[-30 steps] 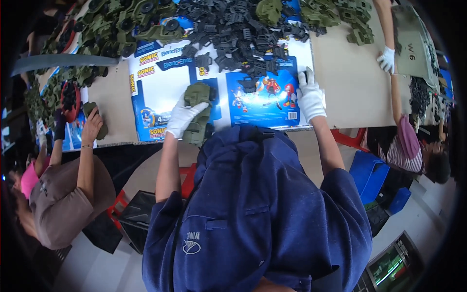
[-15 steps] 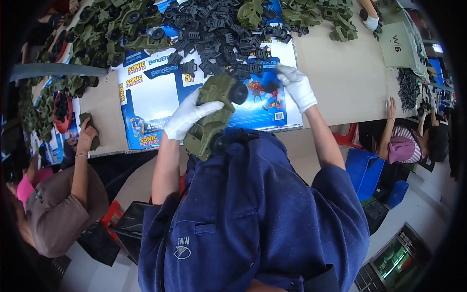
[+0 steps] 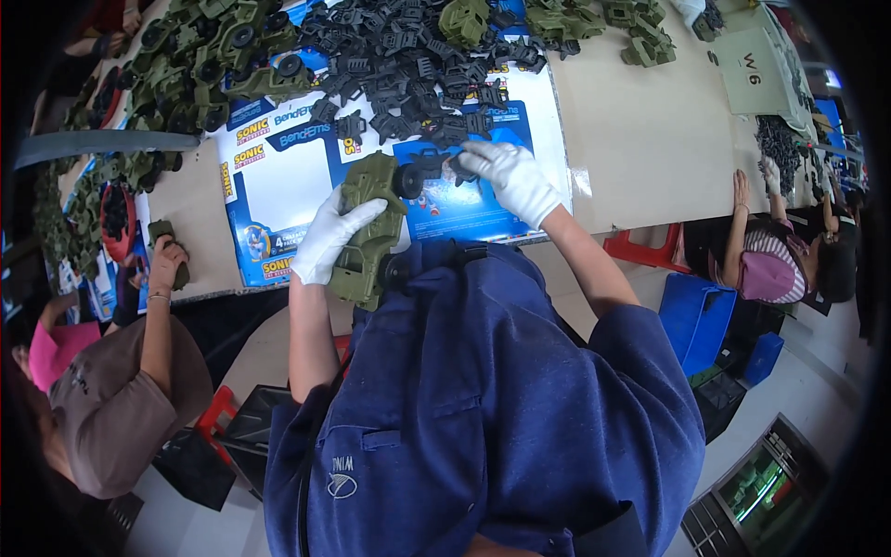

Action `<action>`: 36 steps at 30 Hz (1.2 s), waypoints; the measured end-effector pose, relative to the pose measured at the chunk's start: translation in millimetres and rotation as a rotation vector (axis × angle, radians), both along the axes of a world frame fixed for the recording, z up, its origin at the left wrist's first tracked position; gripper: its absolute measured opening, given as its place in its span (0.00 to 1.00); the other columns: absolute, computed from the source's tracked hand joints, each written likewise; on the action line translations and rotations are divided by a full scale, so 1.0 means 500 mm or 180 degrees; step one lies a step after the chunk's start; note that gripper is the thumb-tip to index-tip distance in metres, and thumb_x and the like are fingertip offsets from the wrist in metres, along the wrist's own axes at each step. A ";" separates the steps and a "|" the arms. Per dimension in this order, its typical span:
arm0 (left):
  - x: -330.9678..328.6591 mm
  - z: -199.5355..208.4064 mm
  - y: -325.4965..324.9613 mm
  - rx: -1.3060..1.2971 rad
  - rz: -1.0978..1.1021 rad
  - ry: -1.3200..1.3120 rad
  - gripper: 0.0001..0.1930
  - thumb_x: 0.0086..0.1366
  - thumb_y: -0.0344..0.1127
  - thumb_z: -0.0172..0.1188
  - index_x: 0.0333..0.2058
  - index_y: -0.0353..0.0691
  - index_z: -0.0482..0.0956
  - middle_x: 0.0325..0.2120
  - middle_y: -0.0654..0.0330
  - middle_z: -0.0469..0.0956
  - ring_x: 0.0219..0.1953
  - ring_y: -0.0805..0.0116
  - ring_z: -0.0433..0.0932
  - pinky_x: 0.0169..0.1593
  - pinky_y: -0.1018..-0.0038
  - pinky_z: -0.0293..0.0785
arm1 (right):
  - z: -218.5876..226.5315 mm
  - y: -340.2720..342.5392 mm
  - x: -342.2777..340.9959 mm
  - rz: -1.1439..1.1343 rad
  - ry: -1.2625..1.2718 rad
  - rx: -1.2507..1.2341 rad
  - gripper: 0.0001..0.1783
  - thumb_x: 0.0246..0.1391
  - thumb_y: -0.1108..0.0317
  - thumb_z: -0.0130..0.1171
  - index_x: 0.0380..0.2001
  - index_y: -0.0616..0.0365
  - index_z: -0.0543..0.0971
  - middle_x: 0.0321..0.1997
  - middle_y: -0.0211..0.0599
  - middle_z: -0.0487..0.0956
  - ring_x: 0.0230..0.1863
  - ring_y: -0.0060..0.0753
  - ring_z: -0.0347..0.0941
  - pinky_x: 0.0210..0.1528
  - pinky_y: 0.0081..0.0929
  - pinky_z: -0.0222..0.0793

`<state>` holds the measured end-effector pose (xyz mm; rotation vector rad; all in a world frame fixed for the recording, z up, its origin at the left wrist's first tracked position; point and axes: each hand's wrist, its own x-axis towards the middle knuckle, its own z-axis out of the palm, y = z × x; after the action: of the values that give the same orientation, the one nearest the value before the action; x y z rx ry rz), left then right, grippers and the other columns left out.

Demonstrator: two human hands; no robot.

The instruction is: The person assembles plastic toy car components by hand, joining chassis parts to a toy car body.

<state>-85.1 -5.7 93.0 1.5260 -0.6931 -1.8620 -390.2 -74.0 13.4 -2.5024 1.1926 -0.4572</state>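
Note:
An olive-green toy truck (image 3: 369, 227) with black wheels (image 3: 406, 181) is tilted upright over the near edge of the table. My left hand (image 3: 325, 239), in a white glove, is closed around its left side, thumb across the body. To the right of the truck, my gloved right hand (image 3: 516, 182) pinches a small dark plastic part (image 3: 460, 171) between its fingertips. That part is close to the upper wheel; its exact shape is partly hidden by the fingers. Just beyond lies a heap of black plastic parts (image 3: 394, 70).
Blue-and-white printed sheets (image 3: 288, 195) cover the table (image 3: 631, 139) before me. Olive toy trucks (image 3: 232, 51) are piled at the far left. A pale green box (image 3: 756, 79) stands at the right. At my left, a co-worker's hand (image 3: 167, 260) rests on a green piece.
My right hand has moved left toward the truck with the dark part. The truck, in my left hand, has shifted slightly left and stands straighter.

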 end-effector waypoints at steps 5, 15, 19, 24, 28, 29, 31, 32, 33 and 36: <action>-0.016 0.007 -0.001 -0.0190 -0.0176 -0.0008 0.30 0.61 0.37 0.67 0.58 0.33 0.67 0.44 0.55 0.79 0.40 0.69 0.82 0.41 0.72 0.83 | -0.031 -0.005 -0.005 0.0675 0.0399 -0.0408 0.16 0.53 0.72 0.52 0.44 0.52 0.81 0.49 0.40 0.80 0.43 0.43 0.79 0.43 0.36 0.75; -0.021 0.018 0.005 0.0078 -0.0146 0.0169 0.33 0.60 0.33 0.69 0.61 0.32 0.64 0.49 0.57 0.78 0.47 0.71 0.79 0.50 0.73 0.77 | 0.002 -0.010 -0.028 0.1050 0.0996 -0.0653 0.30 0.44 0.71 0.64 0.55 0.48 0.76 0.54 0.37 0.79 0.48 0.41 0.78 0.49 0.32 0.75; -0.023 0.022 0.005 -0.0286 -0.0300 0.0094 0.34 0.60 0.33 0.68 0.61 0.32 0.64 0.50 0.56 0.77 0.48 0.69 0.79 0.50 0.71 0.78 | -0.039 -0.035 -0.032 0.0649 0.0728 0.0263 0.28 0.43 0.70 0.65 0.53 0.52 0.77 0.48 0.39 0.80 0.44 0.44 0.78 0.43 0.35 0.76; -0.021 0.023 0.006 -0.0441 -0.0487 0.0076 0.36 0.58 0.29 0.69 0.63 0.32 0.62 0.52 0.56 0.76 0.51 0.69 0.76 0.55 0.72 0.74 | -0.030 -0.030 -0.029 0.0164 0.0891 0.0508 0.31 0.42 0.68 0.69 0.54 0.52 0.76 0.47 0.46 0.80 0.44 0.44 0.78 0.46 0.33 0.75; -0.030 0.045 0.000 -0.0636 -0.0528 -0.0027 0.39 0.55 0.29 0.71 0.64 0.31 0.62 0.52 0.58 0.76 0.52 0.70 0.75 0.58 0.72 0.71 | 0.039 -0.017 -0.007 -0.0649 -0.0836 0.2014 0.32 0.55 0.63 0.63 0.63 0.55 0.69 0.53 0.41 0.78 0.47 0.37 0.78 0.43 0.30 0.75; -0.033 0.053 -0.002 -0.0690 -0.0620 -0.0071 0.40 0.55 0.29 0.72 0.64 0.31 0.62 0.52 0.58 0.76 0.52 0.70 0.75 0.57 0.72 0.71 | 0.077 -0.009 0.006 -0.1176 -0.2261 0.3066 0.31 0.61 0.63 0.59 0.66 0.56 0.66 0.55 0.38 0.77 0.49 0.33 0.78 0.42 0.27 0.74; -0.043 0.073 -0.015 -0.0726 -0.0707 -0.0011 0.39 0.55 0.29 0.72 0.64 0.32 0.63 0.52 0.58 0.76 0.51 0.71 0.75 0.57 0.73 0.72 | 0.115 -0.006 0.019 -0.0739 -0.3033 0.3651 0.32 0.63 0.63 0.56 0.67 0.58 0.62 0.57 0.37 0.76 0.50 0.30 0.77 0.44 0.25 0.74; -0.049 0.079 -0.020 -0.0765 -0.0795 0.0043 0.39 0.54 0.30 0.72 0.64 0.32 0.64 0.51 0.58 0.76 0.51 0.72 0.75 0.56 0.73 0.72 | 0.123 -0.005 0.025 -0.0253 -0.3810 0.4207 0.32 0.66 0.64 0.53 0.69 0.60 0.59 0.60 0.36 0.75 0.51 0.28 0.75 0.46 0.23 0.73; -0.056 0.079 -0.023 -0.0762 -0.0795 0.0043 0.39 0.54 0.30 0.72 0.64 0.32 0.64 0.51 0.58 0.76 0.51 0.72 0.75 0.56 0.73 0.72 | 0.121 -0.001 0.034 -0.0226 -0.4007 0.4440 0.33 0.66 0.65 0.53 0.69 0.60 0.57 0.64 0.38 0.71 0.53 0.29 0.75 0.50 0.24 0.73; -0.073 0.080 -0.029 -0.0794 -0.0770 0.0149 0.37 0.54 0.35 0.74 0.61 0.33 0.68 0.45 0.60 0.80 0.46 0.76 0.76 0.50 0.77 0.73 | 0.094 0.004 0.045 -0.0069 -0.4309 0.4488 0.33 0.65 0.64 0.54 0.69 0.61 0.57 0.65 0.40 0.70 0.58 0.30 0.73 0.55 0.26 0.71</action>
<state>-121.7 -20.4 133.0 1.2810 -1.0842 -1.8934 -367.4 -71.8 60.6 -0.6227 0.5112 -0.7255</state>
